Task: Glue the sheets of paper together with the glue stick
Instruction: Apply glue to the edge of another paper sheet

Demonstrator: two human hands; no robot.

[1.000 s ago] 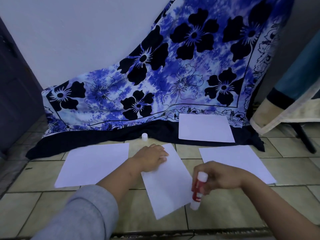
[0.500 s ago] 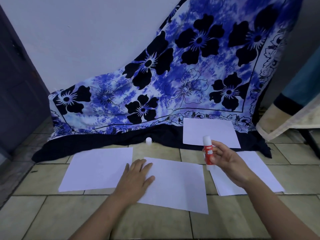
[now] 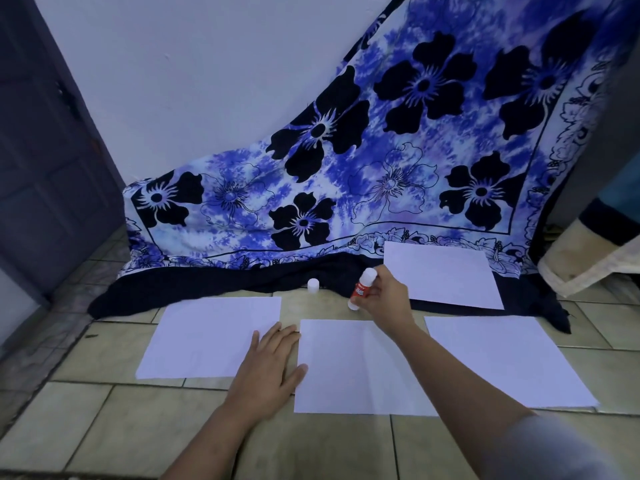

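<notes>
R hand (image 3: pixel 384 299) brings stick (image 3: pixel 360 289) fwd, tip down just past mid sheet (image 3: pixel 346 368) far edge | R grip pinches stick | L hand (image 3: pixel 273 368) flat, released, at sheet's L edge | cap (image 3: pixel 312 285) off | tip: pin sheet, even light strokes along edges.

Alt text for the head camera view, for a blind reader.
The right hand holds a glue stick beyond the middle sheet of paper; the left hand lies flat at that sheet's left edge, on a tiled floor.

Plain grey sleeve (image 3: pixel 561 448) — worn above the bare right forearm (image 3: pixel 450 368)
</notes>
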